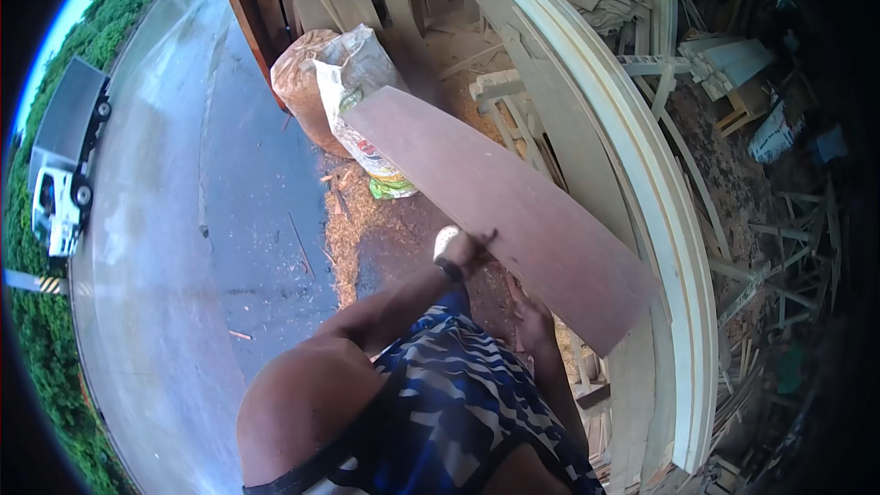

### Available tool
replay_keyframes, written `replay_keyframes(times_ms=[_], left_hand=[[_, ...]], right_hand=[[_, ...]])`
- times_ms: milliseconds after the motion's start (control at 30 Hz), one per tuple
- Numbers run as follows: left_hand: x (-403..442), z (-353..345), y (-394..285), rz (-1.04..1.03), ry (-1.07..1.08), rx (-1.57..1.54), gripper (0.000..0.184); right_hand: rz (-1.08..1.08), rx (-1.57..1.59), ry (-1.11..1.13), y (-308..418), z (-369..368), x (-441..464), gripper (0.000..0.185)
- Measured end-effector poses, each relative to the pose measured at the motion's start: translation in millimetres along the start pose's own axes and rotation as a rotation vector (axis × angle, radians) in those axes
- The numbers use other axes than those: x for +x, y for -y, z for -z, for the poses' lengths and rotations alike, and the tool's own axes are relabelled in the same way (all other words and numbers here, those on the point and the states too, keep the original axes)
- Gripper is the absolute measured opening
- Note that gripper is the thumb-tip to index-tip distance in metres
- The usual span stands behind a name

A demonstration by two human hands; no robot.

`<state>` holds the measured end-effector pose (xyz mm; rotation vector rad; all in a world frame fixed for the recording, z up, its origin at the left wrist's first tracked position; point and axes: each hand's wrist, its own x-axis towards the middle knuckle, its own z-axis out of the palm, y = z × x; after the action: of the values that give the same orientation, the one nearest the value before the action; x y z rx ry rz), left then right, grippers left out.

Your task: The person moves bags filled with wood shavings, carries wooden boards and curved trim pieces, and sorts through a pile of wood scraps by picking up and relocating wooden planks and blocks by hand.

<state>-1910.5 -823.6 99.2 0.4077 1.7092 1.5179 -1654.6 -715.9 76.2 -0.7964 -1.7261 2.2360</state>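
Far L, a wht truck (66,188) at the edge of the grey pavement (156,220); then a brownish sack (298,82) w/ a wht sack (335,96) touching it, wood chips (353,220) on the ground below. L arm stretched fwd across the body, elbow a bit bent, dk band (448,268) at the wrist. L hand (470,255) pinches the board (504,211) at its L long edge, approx midway along, one digit over the top face. Board = long, flat, rectangular, pinkish-brn, plain face w/ faint marks; held out in front of the body, diag. in view, far end upper L overlapping the wht sack, near end lower R over the stacked planks (582,133). R hand (533,323) below that same edge, nearer the body, forearm low, fingers loosely spread & pointing fwd; can't tell if they touch the board. Further R, a long pale beam (694,312) beside the planks, looks curved; then misc. timber (733,64).
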Motion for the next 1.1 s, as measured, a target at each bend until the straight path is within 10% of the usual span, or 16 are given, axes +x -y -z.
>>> replay_keyframes(times_ms=[133,200,333,633,767,900,1000,1033,1100], left_hand=[[56,96,-52,0.194,-0.166,-0.713,0.025],[68,139,-101,0.195,-0.201,-0.764,0.023],[102,205,-166,0.120,-0.226,-0.772,0.026],[235,436,-217,-0.108,-0.343,-0.713,0.044],[283,562,-209,0.010,-0.555,-0.406,0.046],[284,528,-179,0.574,-0.807,0.150,0.066],[305,468,-104,0.290,-0.512,0.889,0.070],[320,462,-42,0.138,-0.655,0.991,0.060],[302,348,-40,-0.119,-0.619,1.293,0.082]], right_hand=[[-0.345,-0.898,-0.082,53,-19,8,0.037],[-0.351,-0.959,-0.083,-45,41,-23,0.037],[-0.869,-0.317,-0.237,-42,67,-80,0.031],[-0.867,0.099,-0.402,-17,67,-67,0.029],[-0.998,0.085,-0.487,3,42,-30,0.037],[-0.930,0.203,-0.491,-6,36,-31,0.040],[-0.637,0.280,-0.573,-14,27,-32,0.043],[-1.023,0.126,-0.652,19,15,-19,0.041],[-1.006,0.178,-0.600,8,31,-29,0.043]])
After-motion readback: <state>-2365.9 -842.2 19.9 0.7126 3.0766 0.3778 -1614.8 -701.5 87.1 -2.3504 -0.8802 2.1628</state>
